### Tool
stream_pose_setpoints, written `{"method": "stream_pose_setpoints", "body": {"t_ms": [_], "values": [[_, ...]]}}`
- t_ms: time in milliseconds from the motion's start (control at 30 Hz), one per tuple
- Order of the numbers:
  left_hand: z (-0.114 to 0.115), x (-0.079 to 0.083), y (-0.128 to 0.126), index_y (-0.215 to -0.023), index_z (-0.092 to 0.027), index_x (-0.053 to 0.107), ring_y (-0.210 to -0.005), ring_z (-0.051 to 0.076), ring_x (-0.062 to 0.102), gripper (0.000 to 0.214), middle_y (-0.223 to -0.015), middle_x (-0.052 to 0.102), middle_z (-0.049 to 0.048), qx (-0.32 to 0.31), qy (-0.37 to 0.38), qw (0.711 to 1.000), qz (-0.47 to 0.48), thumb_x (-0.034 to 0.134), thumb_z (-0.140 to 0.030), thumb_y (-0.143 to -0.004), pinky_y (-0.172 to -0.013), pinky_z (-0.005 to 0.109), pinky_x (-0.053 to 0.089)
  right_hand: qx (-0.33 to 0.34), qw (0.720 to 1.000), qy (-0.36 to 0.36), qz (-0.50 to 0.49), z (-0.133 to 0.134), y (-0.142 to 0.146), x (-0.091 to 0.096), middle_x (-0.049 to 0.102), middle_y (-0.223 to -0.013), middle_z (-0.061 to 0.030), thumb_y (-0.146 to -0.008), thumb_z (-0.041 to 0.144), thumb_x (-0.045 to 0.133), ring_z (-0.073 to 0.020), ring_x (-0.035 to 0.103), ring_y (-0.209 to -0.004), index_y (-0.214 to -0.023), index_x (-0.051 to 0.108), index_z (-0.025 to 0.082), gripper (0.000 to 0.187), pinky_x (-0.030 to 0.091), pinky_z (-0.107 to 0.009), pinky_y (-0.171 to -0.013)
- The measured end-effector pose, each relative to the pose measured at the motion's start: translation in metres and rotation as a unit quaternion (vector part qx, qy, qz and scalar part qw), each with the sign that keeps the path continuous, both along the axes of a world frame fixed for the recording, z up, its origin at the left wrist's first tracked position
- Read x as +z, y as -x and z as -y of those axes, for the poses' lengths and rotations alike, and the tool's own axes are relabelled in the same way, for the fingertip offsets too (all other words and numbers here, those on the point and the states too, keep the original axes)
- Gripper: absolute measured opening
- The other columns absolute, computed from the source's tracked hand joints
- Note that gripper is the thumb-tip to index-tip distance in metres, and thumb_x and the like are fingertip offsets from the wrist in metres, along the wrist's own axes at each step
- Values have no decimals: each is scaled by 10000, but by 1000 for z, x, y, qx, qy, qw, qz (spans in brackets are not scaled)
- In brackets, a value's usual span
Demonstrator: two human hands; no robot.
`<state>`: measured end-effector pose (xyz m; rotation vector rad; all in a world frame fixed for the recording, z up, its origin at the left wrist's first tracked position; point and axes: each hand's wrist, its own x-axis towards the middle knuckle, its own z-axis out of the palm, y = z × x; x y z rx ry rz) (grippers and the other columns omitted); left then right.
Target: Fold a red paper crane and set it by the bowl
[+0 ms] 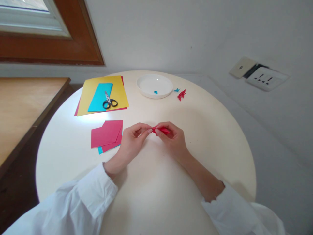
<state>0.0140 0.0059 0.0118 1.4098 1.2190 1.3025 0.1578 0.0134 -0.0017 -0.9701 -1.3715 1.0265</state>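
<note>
Between my two hands is a small piece of folded red paper (163, 130), narrow and pointed, held just above the middle of the round table. My left hand (134, 138) pinches its left tip between thumb and forefinger. Its body is gripped by my right hand (173, 138), whose fingers partly cover it. To the left of my left hand lie several red paper pieces (105, 135), with a bit of blue paper (100, 150) showing underneath.
A white round dish (144, 91) at the back holds a small blue scrap (156, 92). Beside it lie a blue folded paper figure (176, 90) and a red one (181, 95). Black-handled scissors (110, 103) rest on blue paper (96, 101) over yellow sheets (119, 91).
</note>
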Motion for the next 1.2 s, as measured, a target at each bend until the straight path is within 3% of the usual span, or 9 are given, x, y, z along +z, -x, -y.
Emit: {"method": "stream_pose_setpoints", "body": {"t_ms": [367, 567, 800, 900, 1033, 1200], "values": [[1, 3, -1, -681, -157, 659, -563, 107, 556, 62, -617, 649, 5, 4, 34, 999, 24, 669, -218, -689, -514, 213, 420, -23, 996, -65, 59, 1, -2, 0, 607, -763, -7, -754, 212, 635, -126, 587, -715, -753, 599, 198, 39, 507, -272, -666], [1, 4, -3, -687, -160, 668, -606, 127, 600, 89, -652, 681, 18, 0, 63, 997, 47, 688, -246, -678, -562, 233, 462, -18, 995, -70, 72, 2, -3, 1, 596, -751, -8, -780, 209, 608, -122, 569, -678, -738, 587, 198, 49, 492, -274, -635], [0, 3, -2, -680, -153, 654, -677, 131, 644, 120, -662, 688, 11, 7, 95, 986, 140, 729, -241, -645, -672, 242, 503, -44, 992, -83, 78, 3, -4, 2, 596, -758, -7, -784, 189, 592, -117, 560, -658, -746, 579, 195, 40, 482, -273, -620], [0, 2, -2, -687, -145, 645, -650, 124, 642, 178, -650, 683, 12, -25, 138, 967, 211, 738, -291, -645, -709, 263, 519, -46, 991, -92, 88, 4, -5, 2, 601, -765, -7, -788, 185, 585, -118, 567, -665, -749, 577, 197, 42, 487, -271, -622], [0, 1, -3, -654, -112, 661, -591, 113, 614, 246, -653, 673, 49, -107, 225, 934, 256, 722, -351, -658, -643, 251, 519, -47, 986, -120, 106, 4, -6, 3, 597, -754, -11, -790, 180, 579, -131, 567, -684, -737, 574, 204, 59, 482, -275, -617], [0, 1, -2, -601, -120, 646, -561, 114, 601, 184, -603, 647, 46, -127, 237, 930, 251, 673, -280, -689, -588, 241, 504, -32, 982, -143, 120, 5, -7, 1, 602, -785, -26, -801, 173, 572, -146, 578, -733, -754, 577, 211, 61, 489, -295, -648]]}}
